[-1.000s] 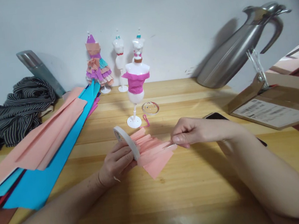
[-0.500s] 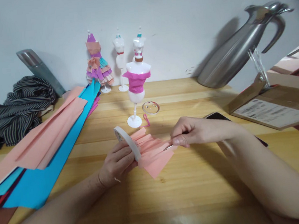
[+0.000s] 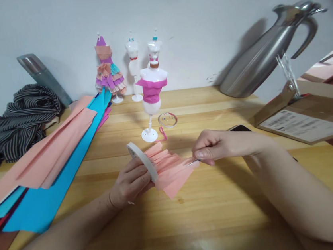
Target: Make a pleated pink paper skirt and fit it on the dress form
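My left hand (image 3: 132,182) is closed on one end of a pleated piece of peach crepe paper (image 3: 171,170). A roll of white tape (image 3: 142,161) stands on edge against its fingers; whether they grip the roll too, I cannot tell. My right hand (image 3: 210,147) pinches a thin, pointed metal tool (image 3: 192,162), its tip lying on the paper's right part. The fingers hide the rest of the tool. Just beyond the paper stands a small white dress form (image 3: 149,107) wrapped in a magenta paper top (image 3: 152,91).
Peach and blue paper sheets (image 3: 64,152) lie at left beside a striped cloth (image 3: 27,113). Behind stand more dress forms (image 3: 134,66), one in a ruffled paper dress (image 3: 108,75). A steel jug (image 3: 255,58), a cardboard box (image 3: 309,112) and a dark phone-like object (image 3: 240,128) are at right.
My right hand and the metal tool have shifted slightly right along the paper. My left hand, the tape roll and the paper stay nearly in place.
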Available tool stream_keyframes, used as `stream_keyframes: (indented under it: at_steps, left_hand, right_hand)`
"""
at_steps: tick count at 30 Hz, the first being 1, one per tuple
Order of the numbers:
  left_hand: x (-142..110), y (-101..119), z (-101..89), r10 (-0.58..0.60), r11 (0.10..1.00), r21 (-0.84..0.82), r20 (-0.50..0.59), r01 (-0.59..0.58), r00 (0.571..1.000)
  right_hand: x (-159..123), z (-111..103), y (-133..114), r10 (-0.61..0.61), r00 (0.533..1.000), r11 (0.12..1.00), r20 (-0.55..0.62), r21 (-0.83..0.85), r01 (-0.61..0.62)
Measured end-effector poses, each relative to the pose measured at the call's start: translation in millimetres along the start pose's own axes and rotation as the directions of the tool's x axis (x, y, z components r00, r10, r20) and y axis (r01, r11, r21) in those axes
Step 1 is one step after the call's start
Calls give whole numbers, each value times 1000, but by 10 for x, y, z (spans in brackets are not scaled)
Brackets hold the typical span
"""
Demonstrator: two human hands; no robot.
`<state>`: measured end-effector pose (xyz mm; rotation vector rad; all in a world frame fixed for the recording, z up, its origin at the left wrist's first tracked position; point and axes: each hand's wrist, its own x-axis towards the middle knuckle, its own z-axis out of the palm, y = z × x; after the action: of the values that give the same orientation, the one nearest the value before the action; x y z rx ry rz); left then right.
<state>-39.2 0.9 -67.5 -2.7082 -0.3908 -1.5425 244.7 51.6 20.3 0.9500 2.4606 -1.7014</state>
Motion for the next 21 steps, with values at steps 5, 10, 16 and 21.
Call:
stream_keyframes:
  at_steps: [5,10,16,21]
  left_hand:
    - [-16,-9,9,-4,1000,16,-11,4,1000]
    - [-11,-3,7,3,1000,31,-6,-3,1000]
    - [-9,-2,17,2,1000,26,-3,-2,1000]
    - [-7,-2,14,9,1000,16,-2,-9,1000]
  right_hand:
    - [-44,-55,31,-2,1000,1000,-7,-17,2]
    - [-55,-61,40,0,1000,1000,-7,-19,-1]
    - [-50,-67,37,-4,1000,1000,-24,-16,3]
    - [-45,-70,30,-1,999,1000,-36,-13,0]
